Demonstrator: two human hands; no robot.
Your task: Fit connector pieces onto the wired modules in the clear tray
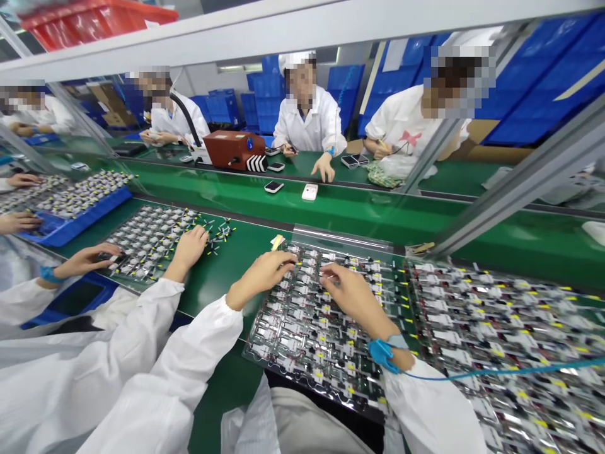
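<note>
In front of me lies a transparent plastic tray (258,325) filled with rows of small white-and-black electronic parts (293,313), several with yellow tips. My left hand (262,272) reaches over the tray's far left corner, thumb and fingers pinched together at a part there. Just right of it, my right hand (352,293) bends over the upper middle rows with curled fingers close to the parts. What either hand grips is too small and covered to make out. A blue wrist strap (384,353) with a cord circles my right wrist.
More filled trays (501,315) spread to the right. On the left, a co-worker's hands (189,249) work over another tray (151,233), beside loose parts (220,233). Beyond, a green conveyor belt (227,195) carries a white device (309,192). Metal posts (515,189) and a shelf (283,28) frame the bench.
</note>
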